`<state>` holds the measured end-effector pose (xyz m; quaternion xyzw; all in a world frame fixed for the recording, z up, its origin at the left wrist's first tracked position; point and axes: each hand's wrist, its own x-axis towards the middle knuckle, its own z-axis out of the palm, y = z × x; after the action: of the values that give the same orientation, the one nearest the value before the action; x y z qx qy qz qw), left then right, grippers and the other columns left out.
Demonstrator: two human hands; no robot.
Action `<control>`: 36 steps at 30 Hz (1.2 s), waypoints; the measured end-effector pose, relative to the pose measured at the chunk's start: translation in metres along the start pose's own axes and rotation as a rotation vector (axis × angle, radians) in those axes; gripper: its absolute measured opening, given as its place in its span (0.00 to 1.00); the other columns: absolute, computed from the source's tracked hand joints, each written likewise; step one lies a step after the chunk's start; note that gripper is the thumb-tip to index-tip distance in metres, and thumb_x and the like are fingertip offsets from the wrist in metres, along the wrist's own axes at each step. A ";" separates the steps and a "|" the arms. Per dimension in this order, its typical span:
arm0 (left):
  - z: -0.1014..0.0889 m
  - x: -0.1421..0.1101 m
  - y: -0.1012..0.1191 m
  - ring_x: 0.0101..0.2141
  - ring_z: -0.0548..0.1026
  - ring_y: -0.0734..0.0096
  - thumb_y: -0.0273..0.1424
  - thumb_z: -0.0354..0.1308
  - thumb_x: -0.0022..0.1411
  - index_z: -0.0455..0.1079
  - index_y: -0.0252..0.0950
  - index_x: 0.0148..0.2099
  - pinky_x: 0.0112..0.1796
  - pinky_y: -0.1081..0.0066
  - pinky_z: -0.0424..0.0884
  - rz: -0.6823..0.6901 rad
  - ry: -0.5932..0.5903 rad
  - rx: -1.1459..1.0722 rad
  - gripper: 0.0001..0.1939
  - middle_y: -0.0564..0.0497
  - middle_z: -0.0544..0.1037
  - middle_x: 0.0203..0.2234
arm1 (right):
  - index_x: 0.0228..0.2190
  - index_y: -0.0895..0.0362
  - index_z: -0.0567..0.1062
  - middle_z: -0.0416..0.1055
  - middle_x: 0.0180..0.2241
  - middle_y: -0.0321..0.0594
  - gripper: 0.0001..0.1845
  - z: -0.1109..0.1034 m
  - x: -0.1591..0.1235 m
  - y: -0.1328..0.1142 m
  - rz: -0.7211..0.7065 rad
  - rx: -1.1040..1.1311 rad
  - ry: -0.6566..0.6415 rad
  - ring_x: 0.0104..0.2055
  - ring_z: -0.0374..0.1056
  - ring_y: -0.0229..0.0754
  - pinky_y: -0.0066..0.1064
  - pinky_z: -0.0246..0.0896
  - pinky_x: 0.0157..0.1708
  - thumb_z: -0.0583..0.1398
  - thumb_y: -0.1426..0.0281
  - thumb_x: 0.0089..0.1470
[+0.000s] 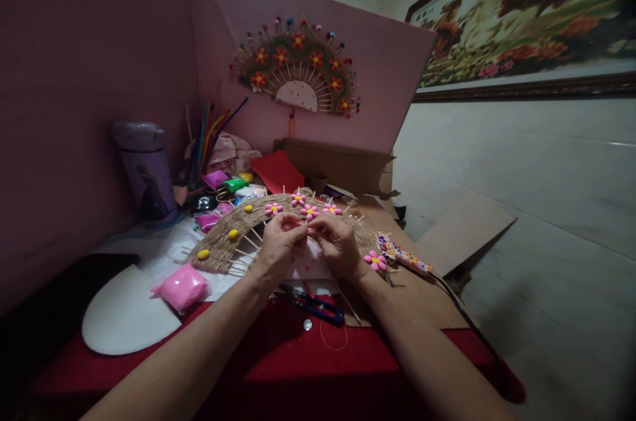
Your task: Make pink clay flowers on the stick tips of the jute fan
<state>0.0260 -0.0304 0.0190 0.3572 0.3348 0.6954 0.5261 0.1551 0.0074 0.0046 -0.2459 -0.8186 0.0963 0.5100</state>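
My left hand [281, 242] and my right hand [336, 242] meet fingertip to fingertip over the middle of a twine-woven fan [218, 239]. Both are pinched closed. A bit of pink clay [311, 230] shows between the fingertips, mostly hidden by them. Thin wooden sticks form the fan's ribs, and twine covers its arched band. Along the band sit pink clay flowers with yellow centres, such as the top flower [299, 199] and the right-hand flower [375, 260]. Several yellow clay dots, one a lone yellow dot [203, 254], lie on its left side.
A pink clay packet [183, 286] and a white half-round board [126, 315] lie at the left. Blue-handled scissors [318, 307] rest below my hands. A decorated glue gun [402, 254] with a cord is at the right. A purple bottle [148, 176] stands behind; a finished fan [298, 66] hangs above.
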 end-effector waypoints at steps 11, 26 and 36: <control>-0.003 0.001 0.000 0.15 0.64 0.80 0.27 0.65 0.36 0.62 0.35 0.30 0.17 0.78 0.57 -0.004 0.011 0.056 0.17 0.60 0.67 0.15 | 0.29 0.56 0.73 0.70 0.28 0.38 0.06 -0.002 0.001 -0.001 0.033 -0.005 -0.035 0.31 0.64 0.38 0.30 0.60 0.31 0.58 0.67 0.54; -0.008 0.008 -0.001 0.17 0.63 0.84 0.37 0.69 0.39 0.70 0.31 0.26 0.19 0.80 0.57 -0.007 -0.092 -0.056 0.16 0.55 0.68 0.16 | 0.26 0.57 0.72 0.63 0.20 0.29 0.11 -0.004 0.007 0.000 0.542 0.827 0.229 0.17 0.53 0.28 0.22 0.47 0.16 0.64 0.62 0.46; -0.010 0.003 -0.004 0.13 0.54 0.85 0.42 0.68 0.41 0.67 0.31 0.21 0.14 0.79 0.43 -0.124 -0.267 0.037 0.19 0.57 0.61 0.11 | 0.28 0.51 0.80 0.72 0.30 0.36 0.04 0.005 0.004 -0.007 0.214 0.507 0.224 0.37 0.67 0.39 0.34 0.63 0.41 0.65 0.70 0.45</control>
<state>0.0191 -0.0272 0.0113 0.4349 0.2960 0.6015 0.6011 0.1473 0.0042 0.0085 -0.2044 -0.6764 0.3232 0.6295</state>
